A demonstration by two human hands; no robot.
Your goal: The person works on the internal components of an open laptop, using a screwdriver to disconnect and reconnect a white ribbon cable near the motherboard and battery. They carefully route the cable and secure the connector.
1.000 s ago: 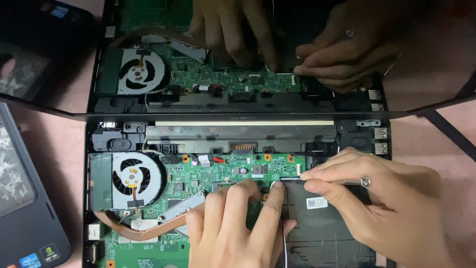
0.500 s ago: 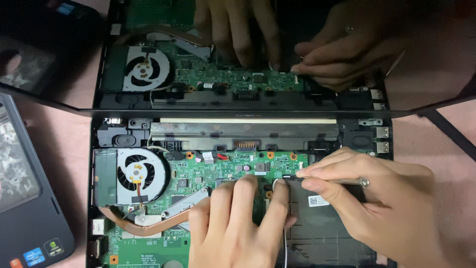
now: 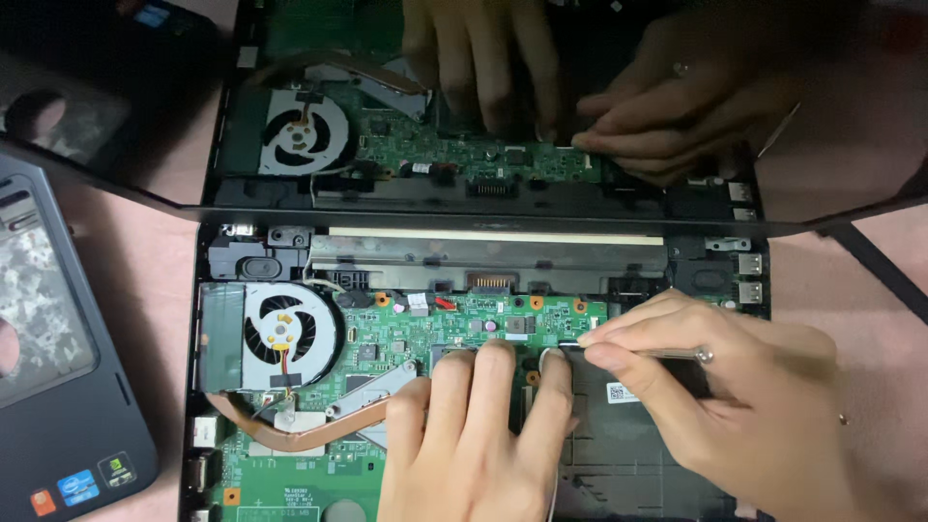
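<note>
The right hand (image 3: 735, 406) pinched the end of a thin flat cable (image 3: 572, 342) between thumb and forefinger, at the edge of the green motherboard (image 3: 464, 324). The left hand (image 3: 478, 435) lay flat beside it, its fingertips (image 3: 495, 356) pressing on the board and holding nothing. The cable could have torn, or its small connector cracked, if the pull went sideways. To the left sat the cooling fan (image 3: 280, 333) and the copper heat pipe (image 3: 290, 435), inside the opened laptop base (image 3: 483, 251); a removed palm-rest cover (image 3: 58, 387) lay apart.

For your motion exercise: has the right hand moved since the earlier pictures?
No. The right hand pinches at the same spot by the green board's right edge; only the camera shifted.
</note>
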